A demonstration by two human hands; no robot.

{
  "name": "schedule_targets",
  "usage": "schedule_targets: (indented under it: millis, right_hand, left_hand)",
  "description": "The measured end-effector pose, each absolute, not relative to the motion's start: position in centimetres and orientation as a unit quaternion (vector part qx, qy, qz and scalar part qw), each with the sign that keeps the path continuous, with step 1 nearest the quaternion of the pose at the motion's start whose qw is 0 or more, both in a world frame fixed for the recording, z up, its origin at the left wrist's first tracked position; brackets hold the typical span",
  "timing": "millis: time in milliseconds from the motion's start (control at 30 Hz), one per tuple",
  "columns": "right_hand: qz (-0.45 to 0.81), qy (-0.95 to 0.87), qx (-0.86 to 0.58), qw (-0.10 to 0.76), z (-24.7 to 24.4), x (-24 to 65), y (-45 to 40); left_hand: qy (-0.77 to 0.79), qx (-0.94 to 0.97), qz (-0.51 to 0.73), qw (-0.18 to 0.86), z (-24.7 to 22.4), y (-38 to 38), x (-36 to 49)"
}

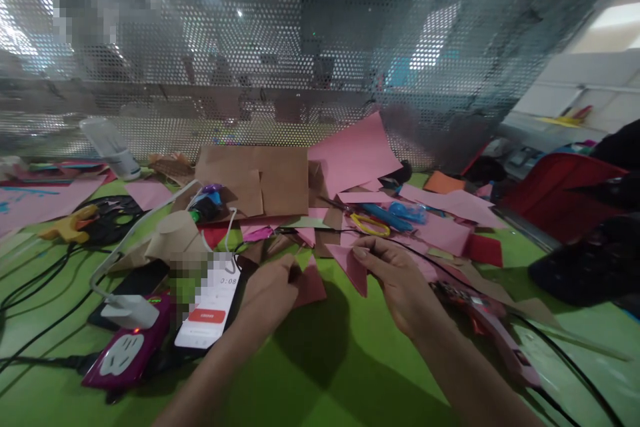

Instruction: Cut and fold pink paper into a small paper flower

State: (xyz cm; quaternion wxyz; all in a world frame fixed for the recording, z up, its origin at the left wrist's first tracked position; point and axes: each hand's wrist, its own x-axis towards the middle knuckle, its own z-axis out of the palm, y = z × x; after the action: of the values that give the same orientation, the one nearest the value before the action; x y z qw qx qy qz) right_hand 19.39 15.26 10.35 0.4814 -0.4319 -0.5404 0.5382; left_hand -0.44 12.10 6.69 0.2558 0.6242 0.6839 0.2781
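Note:
Both of my hands are over the green table. My left hand (273,290) is closed on a small piece of pink paper (313,282), whose pointed corner sticks up to the right of the fingers. A second pink paper triangle (351,268) is pinched between the thumb and fingers of my right hand (387,273). The two pieces are apart, with a gap of table between them. Just beyond my hands lie yellow-handled scissors (370,225) among pink and brown scraps.
A phone (207,313) and a purple power strip (127,347) with a white charger (131,310) are at left. Behind stands a brown cardboard box (280,177). A pink glue gun (500,337) with a black cord lies at right. A perforated metal screen (280,47) closes off the back.

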Motion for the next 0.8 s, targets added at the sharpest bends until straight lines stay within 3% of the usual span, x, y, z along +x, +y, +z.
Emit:
schedule_targets:
  millis: [267, 467, 700, 800]
  right_hand:
    - [0.577, -0.544, -0.424, 0.438, 9.6, 18.5, 14.7]
    - [0.578, -0.517, -0.432, 0.461, 9.0, 18.3, 14.7]
    - [0.506, -0.574, -0.44, 0.47, 9.2, 18.7, 15.0]
    - [0.48, -0.594, -0.441, 0.472, 9.3, 18.8, 14.9]
  left_hand:
    - [0.557, 0.546, 0.487, 0.393, 5.6, 13.1, 0.1]
    - [0.445, 0.504, 0.537, 0.509, 6.4, 12.4, 1.8]
    - [0.475, 0.51, 0.554, 0.455, 6.9, 12.0, 1.9]
    - [0.44, 0.485, 0.563, 0.505, 7.4, 11.9, 1.8]
